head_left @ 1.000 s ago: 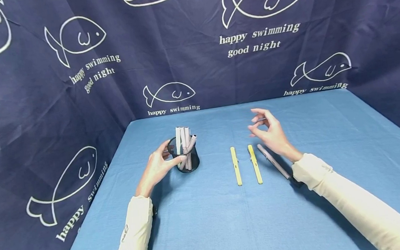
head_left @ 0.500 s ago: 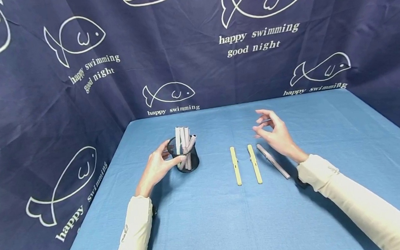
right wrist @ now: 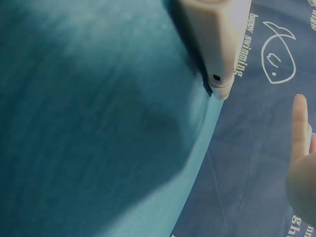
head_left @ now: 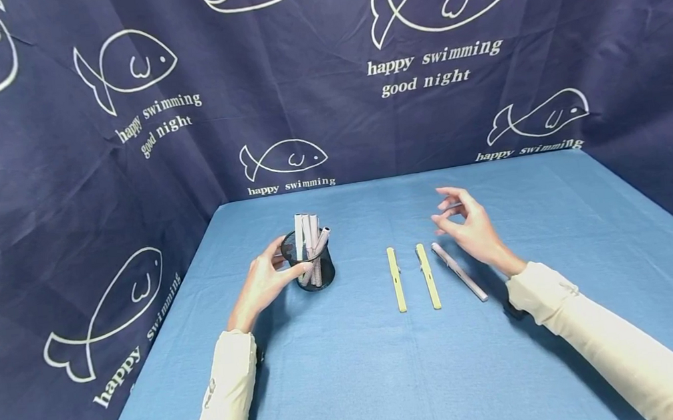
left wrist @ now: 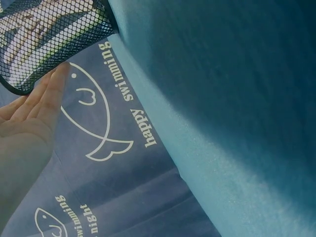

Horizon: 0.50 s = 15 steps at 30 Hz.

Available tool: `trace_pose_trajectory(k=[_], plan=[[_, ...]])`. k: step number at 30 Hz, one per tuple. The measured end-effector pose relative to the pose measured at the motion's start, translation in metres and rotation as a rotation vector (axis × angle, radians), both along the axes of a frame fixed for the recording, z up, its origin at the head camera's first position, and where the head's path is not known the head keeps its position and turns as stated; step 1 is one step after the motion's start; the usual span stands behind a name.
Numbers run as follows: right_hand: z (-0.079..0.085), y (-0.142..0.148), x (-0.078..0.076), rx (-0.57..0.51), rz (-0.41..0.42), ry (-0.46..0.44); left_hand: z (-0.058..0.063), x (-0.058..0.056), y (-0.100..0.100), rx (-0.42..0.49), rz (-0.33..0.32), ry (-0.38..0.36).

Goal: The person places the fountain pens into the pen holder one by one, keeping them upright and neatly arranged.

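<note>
Left hand (head_left: 263,284) grips the black mesh pen cup (head_left: 326,272), thumb on the near side, fingers round the left and back; opened only as far as the cup is wide. Left wrist view has the fingers flat against the mesh, upper left of frame

Right hand (head_left: 474,231), right of centre in the head view: fingers loosely bent, thumb and index apart with a gap, has hold of nothing. It's near the upper end of the pale pen (head_left: 460,272); the two look apart

Cup is upright, left of centre, with several light-coloured pens (head_left: 307,229) sticking up past the rim, one leaning right. Exact count hard to tell through the mesh

Right of centre, lying on the blue cloth (head_left: 339,376): left yellow pen (head_left: 397,281), right yellow pen (head_left: 429,278), then the pale pen, slanting down to the right. All three well apart from the cup. Dark blue backdrop (head_left: 340,116) with white fish outlines fills the upper frame
</note>
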State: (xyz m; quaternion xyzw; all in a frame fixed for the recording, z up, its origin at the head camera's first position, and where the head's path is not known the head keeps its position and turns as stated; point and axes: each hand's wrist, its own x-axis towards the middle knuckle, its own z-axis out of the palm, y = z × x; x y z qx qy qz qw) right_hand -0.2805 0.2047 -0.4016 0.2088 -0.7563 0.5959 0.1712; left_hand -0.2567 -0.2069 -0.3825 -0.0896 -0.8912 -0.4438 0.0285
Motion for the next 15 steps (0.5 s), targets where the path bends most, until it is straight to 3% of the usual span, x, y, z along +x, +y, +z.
trace_pose_trajectory(k=[15], plan=[[0.0016, 0.0104, 0.0027, 0.097, -0.056, -0.085, 0.0004, 0.0001, 0.0002, 0.005, 0.006, -0.015]])
